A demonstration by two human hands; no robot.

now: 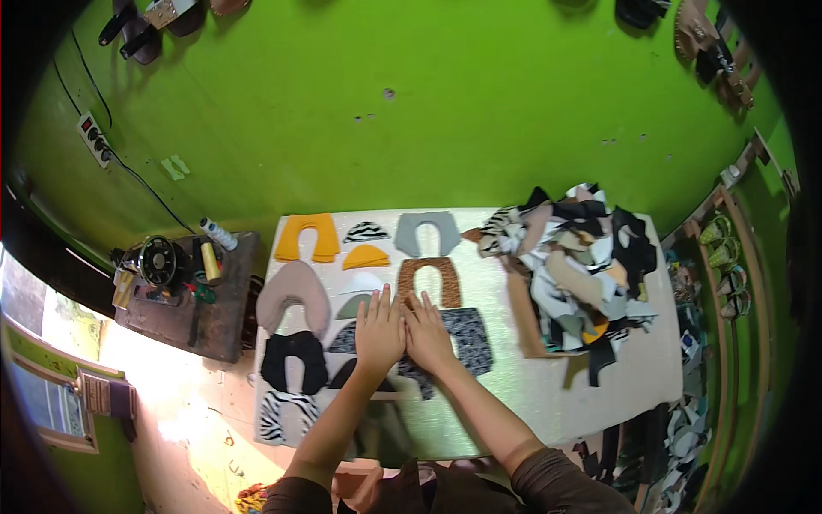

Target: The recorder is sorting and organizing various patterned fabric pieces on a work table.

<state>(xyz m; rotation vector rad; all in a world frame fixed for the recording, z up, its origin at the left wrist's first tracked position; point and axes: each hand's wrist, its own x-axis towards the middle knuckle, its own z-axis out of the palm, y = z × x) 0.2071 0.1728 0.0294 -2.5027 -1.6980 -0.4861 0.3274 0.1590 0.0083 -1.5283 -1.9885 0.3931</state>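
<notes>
My left hand (379,336) and my right hand (428,336) are held side by side over the middle of the table, palms down, fingers stretched out, holding nothing. I cannot tell whether they touch the pieces below. Around them lie U-shaped cut pieces: yellow (306,223), grey (427,220), brown patterned (430,265), beige-pink (285,289), black (277,364), zebra-striped (271,415) and speckled black-and-grey (473,336). Between the columns are half-moon pieces: zebra-striped (366,231), yellow (366,256), white (361,283) and black (344,373). My hands and forearms partly cover some pieces.
At the table's right, a cardboard box (524,317) overflows with mixed scraps (569,257). A sewing machine (157,261) and thread cones (218,233) occupy a dark stand at left. Sandals (723,240) hang on a rack at right; a power strip (94,139) is on the green wall.
</notes>
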